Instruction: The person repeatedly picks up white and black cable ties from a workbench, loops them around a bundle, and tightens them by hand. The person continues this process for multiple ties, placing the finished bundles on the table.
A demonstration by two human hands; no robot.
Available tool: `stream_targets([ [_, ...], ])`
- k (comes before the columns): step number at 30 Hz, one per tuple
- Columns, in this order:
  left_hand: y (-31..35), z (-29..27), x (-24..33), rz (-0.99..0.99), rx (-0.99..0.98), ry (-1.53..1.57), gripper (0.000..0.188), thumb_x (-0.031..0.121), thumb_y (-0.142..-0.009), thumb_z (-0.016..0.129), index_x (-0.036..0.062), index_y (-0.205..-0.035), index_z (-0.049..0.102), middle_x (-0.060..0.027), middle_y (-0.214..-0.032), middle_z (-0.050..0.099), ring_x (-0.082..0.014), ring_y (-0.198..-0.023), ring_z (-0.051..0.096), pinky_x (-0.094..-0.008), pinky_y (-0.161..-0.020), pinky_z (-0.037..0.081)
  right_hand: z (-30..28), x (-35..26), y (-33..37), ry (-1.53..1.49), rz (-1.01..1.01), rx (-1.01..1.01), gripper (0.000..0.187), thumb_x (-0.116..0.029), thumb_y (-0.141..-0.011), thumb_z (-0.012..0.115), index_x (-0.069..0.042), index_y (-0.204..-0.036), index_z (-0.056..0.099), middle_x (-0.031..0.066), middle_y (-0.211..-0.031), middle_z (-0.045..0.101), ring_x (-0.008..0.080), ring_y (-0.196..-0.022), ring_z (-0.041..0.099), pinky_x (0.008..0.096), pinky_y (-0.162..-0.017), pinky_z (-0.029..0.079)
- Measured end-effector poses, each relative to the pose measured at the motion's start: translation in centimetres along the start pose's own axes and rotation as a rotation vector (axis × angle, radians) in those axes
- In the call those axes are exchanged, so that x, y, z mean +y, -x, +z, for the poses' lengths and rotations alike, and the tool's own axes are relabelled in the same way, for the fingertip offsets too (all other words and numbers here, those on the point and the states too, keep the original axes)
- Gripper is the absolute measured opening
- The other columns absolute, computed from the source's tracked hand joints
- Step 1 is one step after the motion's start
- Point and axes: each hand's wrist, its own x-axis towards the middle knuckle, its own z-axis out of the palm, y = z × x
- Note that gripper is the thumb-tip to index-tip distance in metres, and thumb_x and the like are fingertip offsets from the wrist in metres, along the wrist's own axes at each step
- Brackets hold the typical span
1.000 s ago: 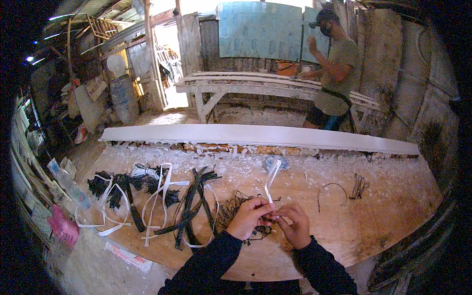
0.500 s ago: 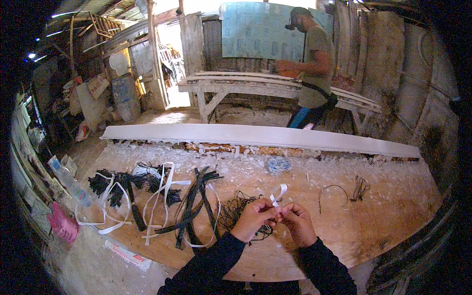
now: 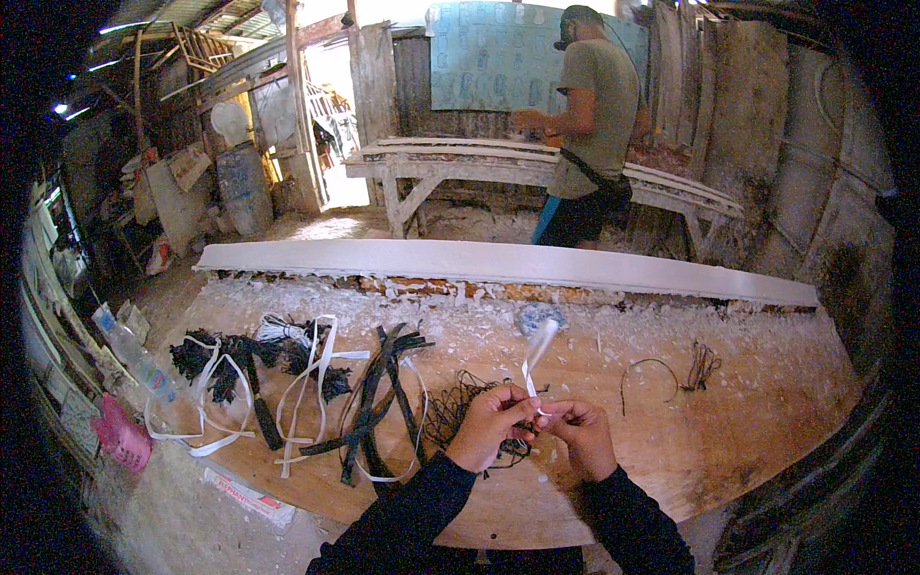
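Observation:
A narrow white ribbon [image 3: 531, 378] stands up from between my fingertips, its upper end smeared by motion. My left hand [image 3: 492, 425] pinches it between thumb and forefinger. Close against it, my right hand [image 3: 581, 437] is closed on the ribbon's lower end. Behind and below my left hand lies a loose tangle of thin dark cord [image 3: 454, 407], partly hidden by the hand. Left of that, black strips [image 3: 369, 407] lie crossed over one another, with loops of white ribbon [image 3: 297, 398] beside them.
Bundles of black fringed cord [image 3: 222, 364] lie on the wooden table [image 3: 709, 450] at left. A small dark cord bundle [image 3: 702, 366] is at right, a blue-white lump [image 3: 539, 318] near the long white ledge [image 3: 498, 262]. Beyond, a person [image 3: 599, 105] stands at a bench [image 3: 460, 165].
The ribbon's curled upper end has straightened and swung upward. My hands stay almost in place, fingertips shifting slightly. The person behind has moved left and turned further away.

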Motion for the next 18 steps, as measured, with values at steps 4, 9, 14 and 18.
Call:
stream_targets([
  [4, 0.0, -0.1, 0.0, 0.018, -0.015, 0.019, 0.012, 0.013, -0.082, 0.057, 0.0023, -0.084, 0.055, -0.0049, -0.076, 0.059, -0.0113, -0.066, 0.058, -0.0204, -0.054, 0.048, -0.6, 0.7, -0.6, 0.116, -0.081, -0.035, 0.008, -0.001, -0.075, 0.061, -0.002, -0.083, 0.062, 0.0056, -0.075, 0.063, 0.0139, -0.068, 0.059, 0.0258, -0.063, 0.048],
  [9, -0.2, -0.2, -0.4, 0.061, 0.008, 0.007, 0.01, 0.011, -0.081, 0.058, 0.002, -0.082, 0.055, -0.0053, -0.075, 0.059, -0.0114, -0.061, 0.058, -0.0209, -0.053, 0.049, -1.1, 1.5, -1.0, 0.16, -0.057, -0.089, 0.007, -0.006, -0.077, 0.06, -0.001, -0.081, 0.06, 0.0059, -0.077, 0.062, 0.0122, -0.07, 0.057, 0.025, -0.066, 0.045],
  [14, -0.3, -0.4, -0.4, 0.136, -0.011, -0.008, 0.009, 0.009, -0.081, 0.058, 0.0025, -0.08, 0.052, -0.0057, -0.074, 0.059, -0.0121, -0.061, 0.058, -0.0206, -0.052, 0.049, -0.7, 0.3, -0.4, 0.009, 0.091, -0.141, 0.008, -0.011, -0.081, 0.055, -0.003, -0.081, 0.056, 0.0046, -0.076, 0.059, 0.013, -0.067, 0.056, 0.0255, -0.065, 0.045],
  [18, -0.1, -0.2, -0.4, 0.151, -0.097, -0.01, 0.011, 0.008, -0.081, 0.058, 0.0025, -0.079, 0.049, -0.0063, -0.074, 0.058, -0.0124, -0.063, 0.059, -0.0201, -0.051, 0.049, -0.3, -0.2, -0.3, -0.246, 0.202, -0.137, 0.007, -0.009, -0.081, 0.053, -0.004, -0.076, 0.053, 0.0044, -0.069, 0.058, 0.0146, -0.063, 0.056, 0.0259, -0.059, 0.047],
])
